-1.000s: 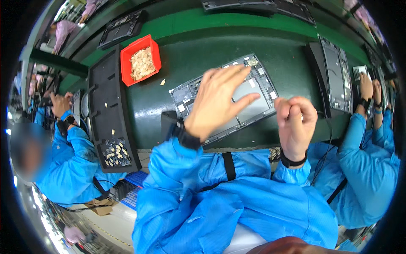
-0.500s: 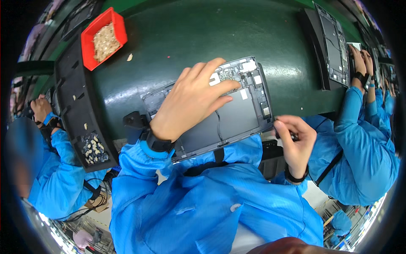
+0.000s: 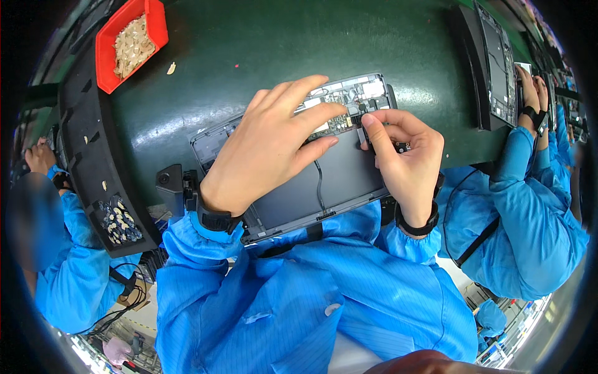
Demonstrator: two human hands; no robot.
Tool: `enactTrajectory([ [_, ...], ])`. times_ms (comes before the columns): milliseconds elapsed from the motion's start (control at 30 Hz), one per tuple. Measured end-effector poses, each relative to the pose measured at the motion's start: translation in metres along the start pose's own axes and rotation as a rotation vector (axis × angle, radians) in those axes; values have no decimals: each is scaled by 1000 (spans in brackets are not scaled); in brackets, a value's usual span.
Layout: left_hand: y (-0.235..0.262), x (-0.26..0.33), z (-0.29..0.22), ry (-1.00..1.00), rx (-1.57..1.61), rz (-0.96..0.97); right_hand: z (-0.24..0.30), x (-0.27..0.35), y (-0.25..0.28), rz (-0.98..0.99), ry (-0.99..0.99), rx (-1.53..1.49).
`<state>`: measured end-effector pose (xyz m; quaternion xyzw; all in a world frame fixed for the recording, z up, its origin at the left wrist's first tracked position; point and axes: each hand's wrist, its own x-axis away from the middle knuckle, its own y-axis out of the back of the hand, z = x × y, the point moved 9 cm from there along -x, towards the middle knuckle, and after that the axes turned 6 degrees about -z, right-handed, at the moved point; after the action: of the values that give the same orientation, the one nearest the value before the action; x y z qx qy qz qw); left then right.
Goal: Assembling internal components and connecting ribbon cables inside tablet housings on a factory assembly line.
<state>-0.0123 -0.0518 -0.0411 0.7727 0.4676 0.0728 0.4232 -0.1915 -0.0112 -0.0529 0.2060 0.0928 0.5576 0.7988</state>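
Note:
An opened tablet (image 3: 293, 196), its dark battery area and circuit board (image 3: 339, 118) exposed, lies tilted at the near edge of the green table. My left hand (image 3: 268, 140) reaches across its left half, fingers stretched and apart, with the fingertips over the board. My right hand (image 3: 408, 156) is over the tablet's right side. Its thumb and forefinger are pinched together at the board's edge, and I cannot make out what lies between them. A small black piece (image 3: 403, 148) shows beside the curled fingers of that hand.
A red bin (image 3: 161, 28) of pale small pieces stands at the far left. Below it, a black compartment tray (image 3: 118, 181) holds dark and pale scraps. Another opened tablet (image 3: 498, 68) leans on a black stand at right. Co-workers in blue sit on both sides.
My right hand has moved from the tablet's lower right corner up and left onto the board's edge. My left hand stays across the tablet. The whole view has shifted slightly.

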Motion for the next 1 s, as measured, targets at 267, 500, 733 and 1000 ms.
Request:
enactTrajectory([
  [267,-2,-4,1,-1,-21,12,-1,-2,-5,21,-32,44],
  [500,-1,-3,0,6,-17,21,0,-2,-3,27,-17,35],
  [733,-4,-4,-10,-44,-123,39,1,-6,2,-21,-35,23],
  [1000,-1,-3,-5,-74,-130,19,6,-15,-9,30,8,26],
])
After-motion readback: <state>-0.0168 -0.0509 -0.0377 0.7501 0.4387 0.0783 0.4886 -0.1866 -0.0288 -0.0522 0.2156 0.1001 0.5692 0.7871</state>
